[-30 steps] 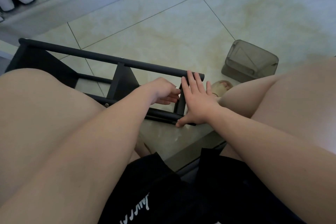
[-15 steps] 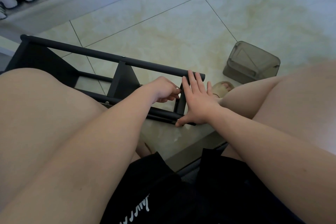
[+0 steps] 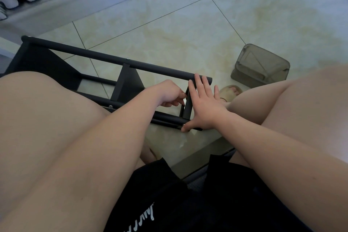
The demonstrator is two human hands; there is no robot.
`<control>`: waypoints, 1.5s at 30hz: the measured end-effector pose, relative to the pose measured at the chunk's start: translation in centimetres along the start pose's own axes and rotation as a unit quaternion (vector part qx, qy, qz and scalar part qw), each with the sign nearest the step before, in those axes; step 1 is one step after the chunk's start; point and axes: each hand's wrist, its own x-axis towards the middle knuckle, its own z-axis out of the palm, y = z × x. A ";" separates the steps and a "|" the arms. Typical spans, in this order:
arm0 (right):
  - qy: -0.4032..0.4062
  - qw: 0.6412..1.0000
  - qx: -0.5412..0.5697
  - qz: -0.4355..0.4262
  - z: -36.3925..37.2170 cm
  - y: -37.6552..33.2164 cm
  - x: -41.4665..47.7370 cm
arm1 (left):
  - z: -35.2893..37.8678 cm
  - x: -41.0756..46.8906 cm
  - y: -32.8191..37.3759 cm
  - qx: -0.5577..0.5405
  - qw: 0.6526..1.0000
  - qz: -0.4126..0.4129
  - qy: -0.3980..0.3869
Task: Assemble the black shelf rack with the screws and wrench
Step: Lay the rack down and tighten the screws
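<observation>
The black shelf rack (image 3: 105, 58) lies on its side on the tiled floor between my knees, long tubes running left to right. My right hand (image 3: 202, 107) lies flat with straight fingers against the rack's right end panel, fingertips on the upper tube, thumb on the lower tube. My left hand (image 3: 170, 93) is just left of that end panel with its fingers curled inward; what they pinch is hidden. No screws or wrench are plainly visible.
A translucent grey plastic box (image 3: 260, 66) stands on the floor to the right of the rack. My sandalled foot (image 3: 228, 92) is beside the rack's right end. A white shoe shelf (image 3: 62, 0) with shoes is at the far left.
The hands have hardly moved. My left hand's fingers have shifted slightly closer to the end panel; my right hand stays pressed flat on the rack's end.
</observation>
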 end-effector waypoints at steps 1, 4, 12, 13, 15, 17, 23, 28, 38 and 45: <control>0.000 1.000 0.001 0.000 0.0 0.0 0.0 | 0.0 0.1 0.0 -0.002 1.000 0.002 0.001; 0.001 1.000 0.001 -0.001 0.1 0.0 0.0 | 0.0 0.1 -0.1 0.004 1.000 -0.002 -0.004; 0.001 1.000 0.003 0.000 0.2 0.0 0.1 | 0.2 0.4 -0.5 0.028 1.000 -0.003 -0.001; 0.002 1.000 0.002 0.000 0.2 0.0 0.1 | 0.3 0.6 -0.6 0.022 1.000 -0.004 0.003; 0.002 1.000 -0.001 0.000 0.3 0.0 0.2 | 0.2 0.8 -0.7 0.008 1.000 -0.014 0.012; 0.003 1.000 -0.002 0.000 0.3 0.0 0.2 | 0.2 1.1 -0.9 -0.005 1.000 -0.028 0.012; 0.001 1.000 -0.005 0.000 0.3 0.1 0.2 | 0.2 1.0 -0.8 -0.016 0.999 -0.039 -0.002; -0.005 1.000 -0.012 -0.001 0.2 0.2 0.1 | 0.5 0.9 -0.6 0.003 0.999 -0.043 -0.018; -0.014 1.000 -0.024 0.000 0.3 0.0 -0.1 | 0.3 0.4 -0.4 0.057 0.996 -0.064 -0.028; -0.016 1.000 -0.024 0.001 0.1 0.2 0.0 | -0.4 -0.7 -0.6 0.084 0.994 -0.056 -0.035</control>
